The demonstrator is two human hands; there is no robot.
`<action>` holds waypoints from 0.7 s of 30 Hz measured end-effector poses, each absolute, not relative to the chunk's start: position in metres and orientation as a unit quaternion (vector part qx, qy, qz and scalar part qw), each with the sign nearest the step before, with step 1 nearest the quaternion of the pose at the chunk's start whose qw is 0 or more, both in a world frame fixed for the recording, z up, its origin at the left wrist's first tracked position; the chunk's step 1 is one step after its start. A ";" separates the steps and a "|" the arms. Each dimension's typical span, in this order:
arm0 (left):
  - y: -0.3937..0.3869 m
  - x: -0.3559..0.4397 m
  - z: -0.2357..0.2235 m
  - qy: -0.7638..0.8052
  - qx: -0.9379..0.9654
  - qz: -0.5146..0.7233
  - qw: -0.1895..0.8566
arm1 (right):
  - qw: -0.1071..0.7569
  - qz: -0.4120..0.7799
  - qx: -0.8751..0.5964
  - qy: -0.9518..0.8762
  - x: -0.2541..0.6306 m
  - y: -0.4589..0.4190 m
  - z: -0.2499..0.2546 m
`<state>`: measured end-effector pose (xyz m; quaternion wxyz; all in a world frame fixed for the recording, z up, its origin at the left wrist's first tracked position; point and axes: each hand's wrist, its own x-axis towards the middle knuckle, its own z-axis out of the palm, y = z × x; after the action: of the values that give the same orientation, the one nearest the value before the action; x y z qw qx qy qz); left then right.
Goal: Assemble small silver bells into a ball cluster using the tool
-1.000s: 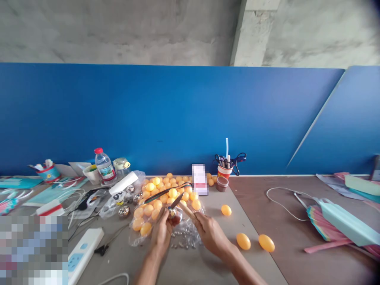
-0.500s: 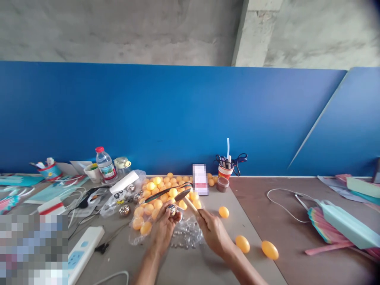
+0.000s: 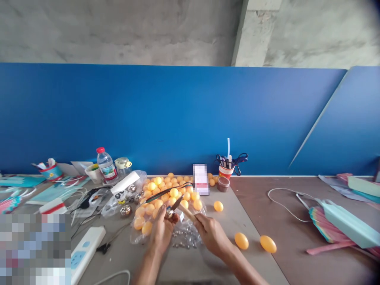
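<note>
My left hand [image 3: 161, 229] is closed around a shiny silver ball [image 3: 170, 212] held above the table. In my right hand [image 3: 212, 235] is a hammer with a pale wooden handle [image 3: 187, 214] and a dark head [image 3: 177, 202]. The hammer head is at the silver ball; I cannot tell whether they touch. Behind both hands lie many orange balls [image 3: 151, 208] in and around clear plastic. Small shiny metal pieces [image 3: 185, 239] lie in clear plastic between my wrists. More silver balls [image 3: 126, 210] rest to the left of the orange ones.
Loose orange balls [image 3: 241, 240] lie right of my right hand. A phone [image 3: 201, 180] stands at the back beside a brown tub [image 3: 223, 184] and a pen cup [image 3: 226, 171]. Leftward are a water bottle [image 3: 107, 166], cables and a white power strip [image 3: 89, 249]. A blue partition [image 3: 166, 114] rises behind.
The hammer head has come down and left onto or close beside the silver ball. My right hand moved slightly down and left; my left hand is nearly still. A loose orange ball shifted left.
</note>
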<state>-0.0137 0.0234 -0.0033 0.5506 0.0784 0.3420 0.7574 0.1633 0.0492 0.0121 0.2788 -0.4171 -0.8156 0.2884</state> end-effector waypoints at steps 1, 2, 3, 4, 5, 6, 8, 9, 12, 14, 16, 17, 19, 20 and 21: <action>0.023 -0.014 -0.003 0.333 0.078 0.760 0.553 | 0.294 0.287 -0.416 -0.812 0.163 0.049 0.012; 0.023 -0.014 -0.003 0.322 0.082 0.763 0.555 | 0.311 0.285 -0.415 -0.806 0.164 0.049 0.012; 0.023 -0.014 -0.003 0.312 0.086 0.765 0.557 | 0.324 0.284 -0.415 -0.801 0.164 0.049 0.011; 0.023 -0.014 -0.003 0.307 0.088 0.766 0.558 | 0.327 0.285 -0.413 -0.801 0.163 0.049 0.010; 0.024 -0.014 -0.004 0.310 0.084 0.765 0.558 | 0.320 0.286 -0.409 -0.806 0.163 0.049 0.009; 0.024 -0.014 -0.004 0.318 0.077 0.762 0.559 | 0.306 0.287 -0.405 -0.813 0.163 0.049 0.008; 0.024 -0.014 -0.003 0.329 0.068 0.755 0.562 | 0.282 0.290 -0.396 -0.825 0.162 0.049 0.007; 0.024 -0.014 -0.002 0.328 0.070 0.754 0.565 | 0.283 0.294 -0.394 -0.823 0.162 0.049 0.007; 0.022 -0.014 0.000 0.298 0.096 0.751 0.582 | 0.326 0.315 -0.400 -0.797 0.163 0.049 0.007; 0.021 -0.013 0.002 0.301 0.101 0.748 0.583 | 0.327 0.324 -0.400 -0.793 0.162 0.047 0.008; 0.021 -0.013 0.003 0.331 0.080 0.743 0.576 | 0.296 0.322 -0.394 -0.809 0.162 0.045 0.010; 0.021 -0.013 0.003 0.341 0.070 0.741 0.574 | 0.281 0.320 -0.390 -0.816 0.161 0.045 0.011; 0.020 -0.013 0.004 0.335 0.069 0.739 0.581 | 0.285 0.320 -0.389 -0.815 0.161 0.043 0.013; 0.020 -0.013 0.005 0.320 0.078 0.738 0.589 | 0.300 0.322 -0.393 -0.807 0.161 0.043 0.014; 0.020 -0.013 0.005 0.304 0.089 0.738 0.596 | 0.315 0.324 -0.398 -0.799 0.160 0.043 0.014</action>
<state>-0.0130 0.0196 0.0053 0.5957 0.0886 0.3038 0.7382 0.1605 0.0429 0.0135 0.3145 -0.3982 -0.7987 0.3235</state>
